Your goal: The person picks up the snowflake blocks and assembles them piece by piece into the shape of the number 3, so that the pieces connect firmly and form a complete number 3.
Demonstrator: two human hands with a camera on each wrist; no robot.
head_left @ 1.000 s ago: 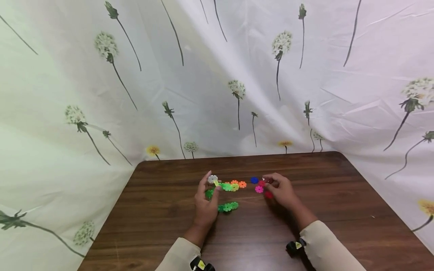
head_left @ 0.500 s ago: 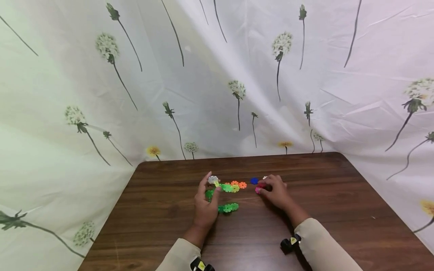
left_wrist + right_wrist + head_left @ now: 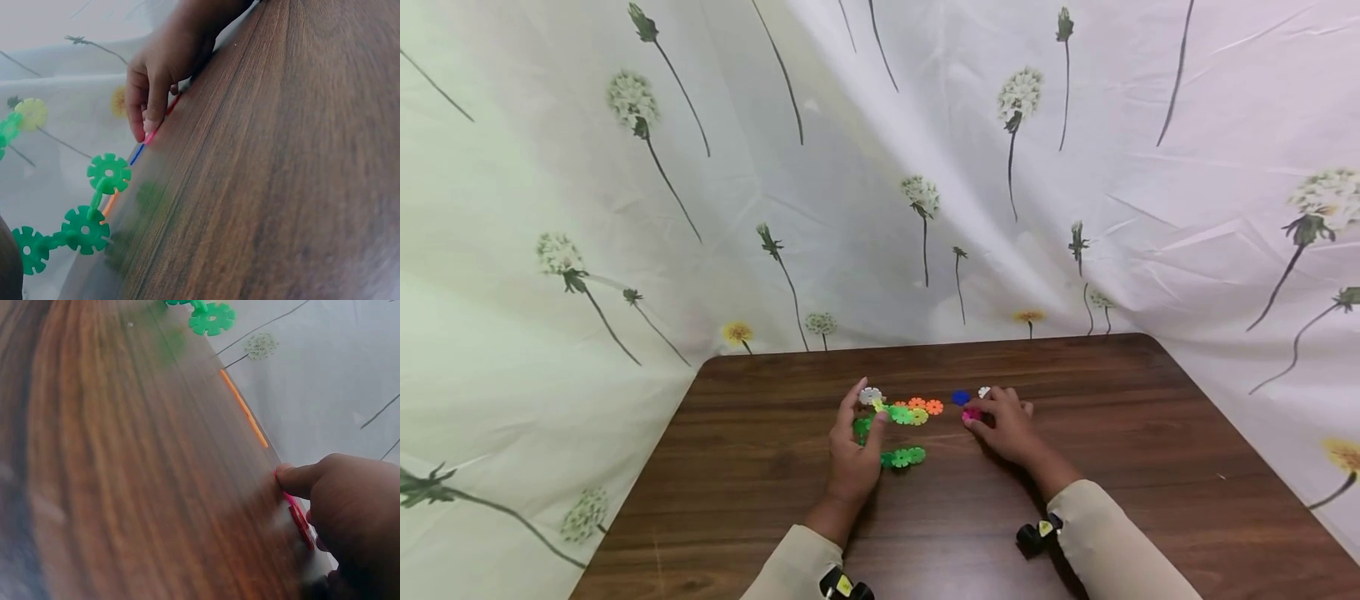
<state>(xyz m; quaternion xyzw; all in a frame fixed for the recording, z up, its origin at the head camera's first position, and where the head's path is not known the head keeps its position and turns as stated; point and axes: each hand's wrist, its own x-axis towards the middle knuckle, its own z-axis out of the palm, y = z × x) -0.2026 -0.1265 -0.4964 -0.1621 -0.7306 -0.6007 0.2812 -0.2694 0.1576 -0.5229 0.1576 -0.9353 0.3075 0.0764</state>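
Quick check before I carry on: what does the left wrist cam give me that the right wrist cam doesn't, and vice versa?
Only the left wrist: the blue disc, seen edge-on, a pale yellow disc, what looks like an edge of the left hand, and a yellow flower print.

Only the right wrist: a pale dandelion head printed on the backdrop; no extra disc I can make out.

Both: green discs, orange, pink and red pieces, the right hand and the table.
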